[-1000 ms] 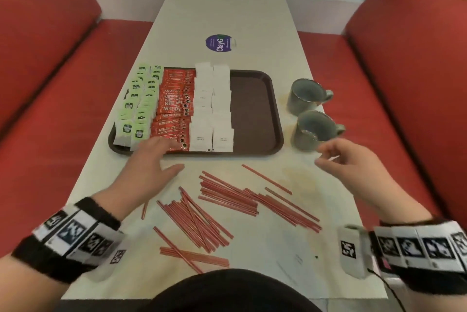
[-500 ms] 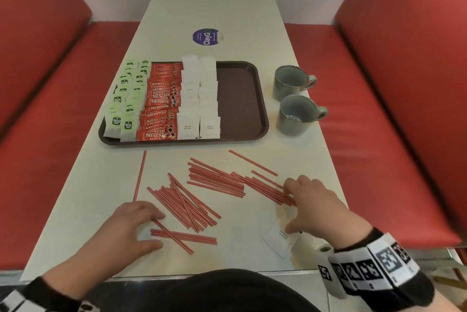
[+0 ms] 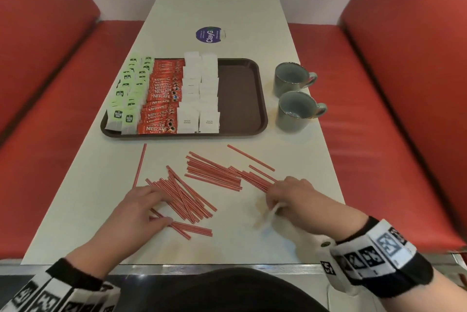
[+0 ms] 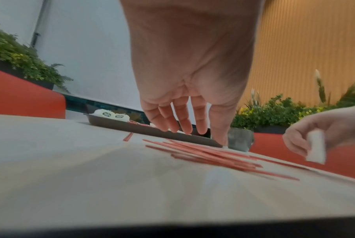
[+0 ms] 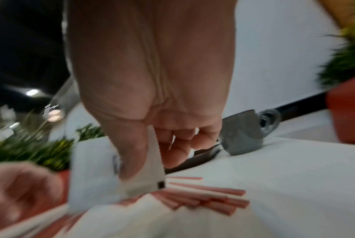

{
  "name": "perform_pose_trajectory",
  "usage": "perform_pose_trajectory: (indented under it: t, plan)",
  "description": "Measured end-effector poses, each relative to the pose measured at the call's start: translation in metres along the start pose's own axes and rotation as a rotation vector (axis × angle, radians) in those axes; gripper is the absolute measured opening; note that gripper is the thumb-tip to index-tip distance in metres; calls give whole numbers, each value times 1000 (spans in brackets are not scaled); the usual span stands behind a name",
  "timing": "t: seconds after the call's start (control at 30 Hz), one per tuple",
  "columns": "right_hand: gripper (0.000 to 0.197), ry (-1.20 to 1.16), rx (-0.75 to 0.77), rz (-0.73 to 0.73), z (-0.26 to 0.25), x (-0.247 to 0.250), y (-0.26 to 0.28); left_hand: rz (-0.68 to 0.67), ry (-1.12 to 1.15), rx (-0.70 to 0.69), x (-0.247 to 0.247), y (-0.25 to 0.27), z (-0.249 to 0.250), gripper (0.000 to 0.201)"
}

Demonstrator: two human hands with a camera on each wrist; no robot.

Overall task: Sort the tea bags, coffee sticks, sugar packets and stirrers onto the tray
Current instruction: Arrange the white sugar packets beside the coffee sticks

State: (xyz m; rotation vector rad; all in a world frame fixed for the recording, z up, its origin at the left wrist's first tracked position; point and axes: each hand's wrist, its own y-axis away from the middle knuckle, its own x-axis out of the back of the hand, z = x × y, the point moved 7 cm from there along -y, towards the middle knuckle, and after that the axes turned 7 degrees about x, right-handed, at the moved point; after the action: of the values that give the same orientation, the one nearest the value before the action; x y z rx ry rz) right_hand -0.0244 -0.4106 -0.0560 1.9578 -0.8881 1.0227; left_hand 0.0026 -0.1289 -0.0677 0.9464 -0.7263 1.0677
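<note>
A brown tray (image 3: pixel 240 99) holds rows of green tea bags (image 3: pixel 129 99), red coffee sticks (image 3: pixel 161 99) and white sugar packets (image 3: pixel 199 99); its right part is bare. Several red stirrers (image 3: pixel 202 178) lie scattered on the table in front of it. My left hand (image 3: pixel 156 207) rests with spread fingers on the left heap of stirrers; in the left wrist view its fingers (image 4: pixel 184 122) hang straight. My right hand (image 3: pixel 274 200) pinches a white sugar packet (image 3: pixel 267 213) just above the table, and the right wrist view shows the thumb pressed on that sugar packet (image 5: pixel 95 173).
Two grey mugs (image 3: pixel 293 107) stand right of the tray. A round purple sticker (image 3: pixel 208 35) lies behind it. One stirrer (image 3: pixel 140 165) lies apart at the left. Red benches (image 3: pixel 394 114) flank the white table (image 3: pixel 101 198); its near edge is just under my wrists.
My left hand drew back from the tray's front onto the stirrers. My right hand came down from beside the mugs and lifted the white packet off the table's near edge.
</note>
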Motion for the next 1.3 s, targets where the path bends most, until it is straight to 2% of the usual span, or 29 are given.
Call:
perform_pose_trajectory:
  t: [0.1, 0.17, 0.27, 0.47, 0.57, 0.73, 0.87, 0.97, 1.07, 1.2, 1.3]
  plan:
    - [9, -460, -164, 259, 27, 33, 17, 61, 71, 61, 12, 0, -6, 29]
    - [7, -681, -239, 366, 40, 50, 31, 91, 109, 92, 16, 2, -13, 27]
    - [7, -1013, -252, 414, 45, 58, 37, 100, 151, 119, 17, 4, -23, 24]
    - [18, -1157, -188, 403, 14, 70, 8, 119, 223, 113, 29, 1, -47, 19]
    - [29, -1159, -212, 380, -3, 69, -21, 131, 239, 101, 41, -2, -66, 19]
    - [10, -1027, -365, 479, -19, 73, -91, 147, 293, 107, 57, 0, -103, 26]
    - [17, -894, -408, 549, -24, 79, -154, 136, 294, 92, 70, 1, -121, 27]
    - [20, -700, -447, 489, -24, 80, -193, 152, 296, 98, 81, 1, -138, 26]
    - [37, -521, -475, 414, -25, 76, -218, 150, 292, 111, 84, 3, -152, 28]
    - [30, -264, -527, 259, -24, 64, -233, 137, 310, 124, 82, 9, -163, 28]
    - [24, -197, -512, 259, -27, 64, -236, 125, 304, 104, 79, 10, -165, 28]
